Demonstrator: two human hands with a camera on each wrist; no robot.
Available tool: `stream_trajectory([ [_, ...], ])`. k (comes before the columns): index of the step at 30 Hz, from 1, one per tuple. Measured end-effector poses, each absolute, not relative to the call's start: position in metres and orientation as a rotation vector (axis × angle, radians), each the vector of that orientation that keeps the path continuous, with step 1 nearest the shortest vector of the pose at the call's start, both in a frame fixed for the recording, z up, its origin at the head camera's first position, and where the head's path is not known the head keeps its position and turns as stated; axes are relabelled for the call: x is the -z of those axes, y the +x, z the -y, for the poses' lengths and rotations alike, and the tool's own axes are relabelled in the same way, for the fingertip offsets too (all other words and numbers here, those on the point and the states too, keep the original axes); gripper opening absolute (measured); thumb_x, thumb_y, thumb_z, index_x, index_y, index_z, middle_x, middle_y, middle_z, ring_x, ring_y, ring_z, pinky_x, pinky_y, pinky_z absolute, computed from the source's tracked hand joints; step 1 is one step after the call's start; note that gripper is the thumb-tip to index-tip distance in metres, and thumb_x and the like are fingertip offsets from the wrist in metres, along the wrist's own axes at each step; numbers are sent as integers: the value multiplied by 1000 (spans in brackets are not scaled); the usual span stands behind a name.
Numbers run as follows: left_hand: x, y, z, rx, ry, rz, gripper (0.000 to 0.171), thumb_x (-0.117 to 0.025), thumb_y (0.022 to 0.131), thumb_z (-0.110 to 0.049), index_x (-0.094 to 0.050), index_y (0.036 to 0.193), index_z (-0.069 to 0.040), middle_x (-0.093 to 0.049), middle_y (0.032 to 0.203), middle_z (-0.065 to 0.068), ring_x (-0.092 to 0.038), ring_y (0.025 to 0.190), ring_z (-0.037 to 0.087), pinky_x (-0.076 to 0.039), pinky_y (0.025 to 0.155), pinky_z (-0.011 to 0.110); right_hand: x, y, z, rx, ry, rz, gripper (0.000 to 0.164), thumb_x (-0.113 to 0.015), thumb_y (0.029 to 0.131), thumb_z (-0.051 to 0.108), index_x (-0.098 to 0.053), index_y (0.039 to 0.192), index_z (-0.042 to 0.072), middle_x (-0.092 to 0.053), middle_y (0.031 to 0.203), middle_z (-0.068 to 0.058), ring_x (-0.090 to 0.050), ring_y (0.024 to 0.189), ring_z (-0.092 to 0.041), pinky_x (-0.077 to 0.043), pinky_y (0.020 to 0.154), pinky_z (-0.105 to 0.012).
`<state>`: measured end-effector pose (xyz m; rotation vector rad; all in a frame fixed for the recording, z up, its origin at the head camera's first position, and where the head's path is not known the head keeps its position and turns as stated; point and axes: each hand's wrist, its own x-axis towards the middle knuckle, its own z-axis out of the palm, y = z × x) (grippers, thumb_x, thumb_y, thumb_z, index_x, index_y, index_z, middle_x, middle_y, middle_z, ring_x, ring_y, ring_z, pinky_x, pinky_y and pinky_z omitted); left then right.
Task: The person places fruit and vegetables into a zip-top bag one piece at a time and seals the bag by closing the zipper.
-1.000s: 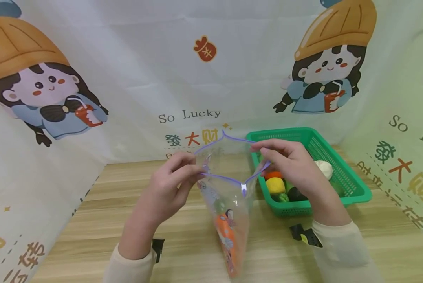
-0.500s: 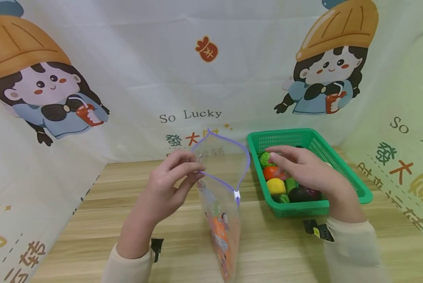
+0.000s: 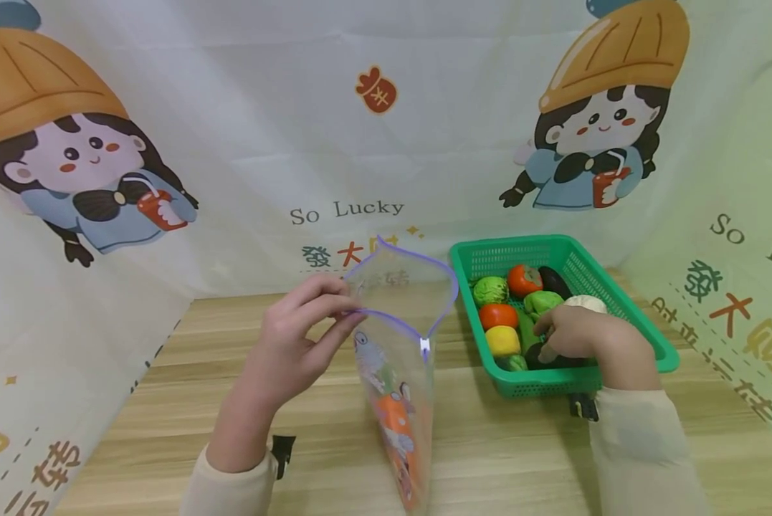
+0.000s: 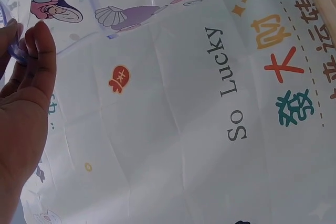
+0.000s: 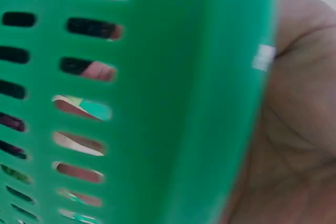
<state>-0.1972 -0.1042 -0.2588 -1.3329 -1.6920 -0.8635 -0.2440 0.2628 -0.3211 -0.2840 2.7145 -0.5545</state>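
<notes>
My left hand [image 3: 308, 337] pinches the left rim of a clear zip bag [image 3: 392, 373] with a purple zip edge and printed shell figures. The bag's mouth gapes wide, and a white slider [image 3: 425, 345] sits at its near corner. Low inside shows an orange, carrot-like thing [image 3: 393, 419] with green above it. In the left wrist view the fingertips [image 4: 44, 38] hold the purple edge. My right hand [image 3: 592, 337] reaches down into the green basket [image 3: 666, 358], at a dark eggplant [image 3: 535, 358] beside a cucumber [image 3: 525, 333]. I cannot tell whether its partly hidden fingers grip.
In the basket also lie a cabbage [image 3: 491, 290], a tomato [image 3: 498, 315], a persimmon-like red fruit [image 3: 525, 280], a yellow piece [image 3: 502, 340], a green pepper [image 3: 543, 303] and a white vegetable [image 3: 587, 304]. The basket wall [image 5: 157, 103] fills much of the right wrist view.
My right hand has let go of the bag's right rim, moved right and lowered into the basket. The bag has shifted slightly left, still held by my left hand.
</notes>
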Motion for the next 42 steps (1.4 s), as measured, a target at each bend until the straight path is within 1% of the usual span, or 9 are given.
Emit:
stream_trajectory([
  [9,257,-195,104,872,-1322,1695,26,-74,62,22,-65,81,7,-57,82,11,-58,68,16,-55,61,24,329,-248,-264,490,-280,-2694,46,-71,80,20,-62,121,2,-61,119,-15,-54,99,-28,-51,82,-45],
  [13,258,-197,105,879,-1318,1703,27,-74,63,21,-65,83,6,-58,85,12,-58,71,16,-54,63,23,330,-249,-265,474,-284,-2702,44,-71,80,19,-63,120,2,-62,117,-15,-54,97,-27,-51,80,-44],
  [21,275,-214,112,829,-1243,1744,23,-78,69,10,-68,86,-2,-62,101,13,-61,93,23,-52,80,32,328,-246,-267,505,-283,-2744,44,-71,82,21,-62,118,-3,-62,114,-16,-57,92,-25,-52,77,-42],
  [25,278,-216,113,820,-1213,1758,20,-78,71,7,-69,86,-3,-63,106,12,-61,97,22,-52,83,32,321,-243,-267,566,-261,-2794,52,-67,88,24,-50,125,-7,-61,109,-18,-57,81,-24,-51,69,-39],
  [28,276,-214,113,808,-1216,1759,20,-78,71,7,-69,86,-2,-64,105,12,-61,97,22,-51,85,31,314,-239,-266,597,-259,-2831,56,-64,91,25,-40,131,-6,-59,110,-21,-56,81,-25,-49,68,-39],
  [35,272,-212,112,793,-1235,1745,21,-78,70,8,-69,87,-2,-66,97,8,-60,93,23,-50,85,28,305,-237,-267,558,-334,-2928,55,-57,97,26,-38,140,-2,-55,125,-30,-55,101,-36,-48,81,-52],
  [37,272,-211,111,800,-1239,1743,21,-78,70,9,-69,86,-1,-66,96,8,-60,92,23,-49,85,27,301,-234,-265,583,-355,-2991,52,-54,98,25,-38,142,0,-54,126,-29,-55,101,-36,-48,82,-52],
  [40,272,-210,111,803,-1243,1744,22,-78,70,9,-69,87,-1,-66,96,8,-60,91,22,-49,85,26,289,-225,-259,755,-388,-3066,50,-50,101,26,-36,145,6,-55,123,-28,-61,87,-30,-51,74,-47],
  [42,270,-209,110,805,-1247,1741,22,-78,69,9,-69,87,-1,-66,96,8,-60,91,22,-49,84,26,279,-217,-253,959,-449,-3098,50,-49,102,27,-34,147,11,-52,127,-25,-65,83,-26,-55,69,-41],
])
